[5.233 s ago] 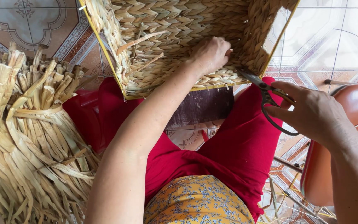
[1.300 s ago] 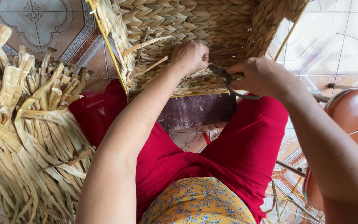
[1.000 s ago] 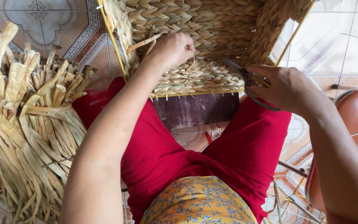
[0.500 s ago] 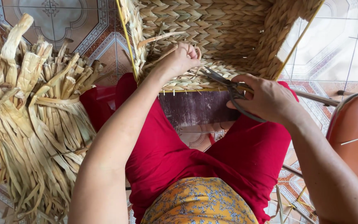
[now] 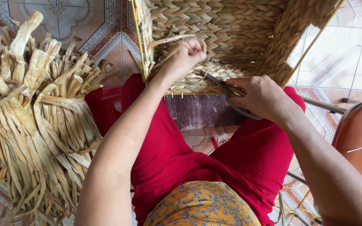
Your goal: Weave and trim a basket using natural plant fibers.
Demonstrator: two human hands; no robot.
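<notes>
A woven straw basket (image 5: pixel 231 29) on a thin yellow wire frame rests open toward me against my knees. Inside it, my left hand (image 5: pixel 187 52) is closed on a loose straw strand (image 5: pixel 168 40) that sticks out of the weave. My right hand (image 5: pixel 260 96) grips a pair of dark scissors (image 5: pixel 225 86) at the basket's lower rim, and their blades point left toward the left hand. My legs are in red trousers (image 5: pixel 248 159).
A big bundle of dried straw strips (image 5: pixel 30 117) lies on the patterned floor tiles at the left. A red plastic stool (image 5: pixel 105 102) sits under me. A brown plastic chair (image 5: pixel 361 134) stands at the right edge.
My right hand brought the scissors from my right knee to the basket's lower rim. My left hand shifted along the inner weave and took hold of a loose strand.
</notes>
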